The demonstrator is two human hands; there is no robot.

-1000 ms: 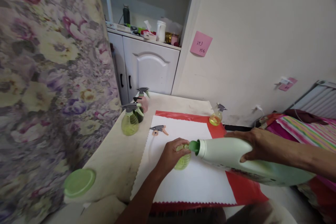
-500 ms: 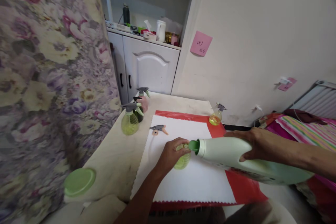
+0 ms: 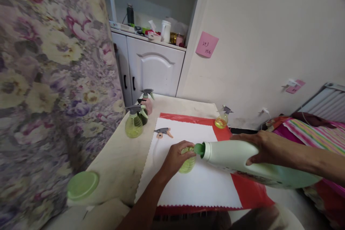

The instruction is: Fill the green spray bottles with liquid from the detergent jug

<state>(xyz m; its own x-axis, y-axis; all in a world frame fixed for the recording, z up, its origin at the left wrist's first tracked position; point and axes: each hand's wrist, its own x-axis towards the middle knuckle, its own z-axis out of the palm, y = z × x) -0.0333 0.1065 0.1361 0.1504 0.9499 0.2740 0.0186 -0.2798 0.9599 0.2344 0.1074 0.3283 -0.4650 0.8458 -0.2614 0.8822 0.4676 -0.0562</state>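
My left hand (image 3: 178, 156) is closed around the neck of a small yellow-green spray bottle body (image 3: 187, 165) that stands on the white sheet (image 3: 199, 190) without its spray head. Held tilted in my right hand (image 3: 260, 147) is a large pale green jug (image 3: 229, 151). Its green spout (image 3: 199, 149) meets the small bottle's mouth, partly behind my left fingers. Whether liquid is flowing, I cannot tell. A grey and orange spray head (image 3: 163, 132) lies on the sheet beyond my left hand.
Several spray bottles stand on the table: a yellow-green one (image 3: 133, 127) and a pink one (image 3: 147, 106) at left, one with yellow liquid (image 3: 221, 120) at back right. A green lid (image 3: 83, 185) lies front left. Red plastic (image 3: 250, 190) lies under the sheet. A floral curtain (image 3: 54, 97) hangs left.
Almost nothing differs. Both hands, the jug and the small bottle keep their places; the whole view has shifted very slightly.
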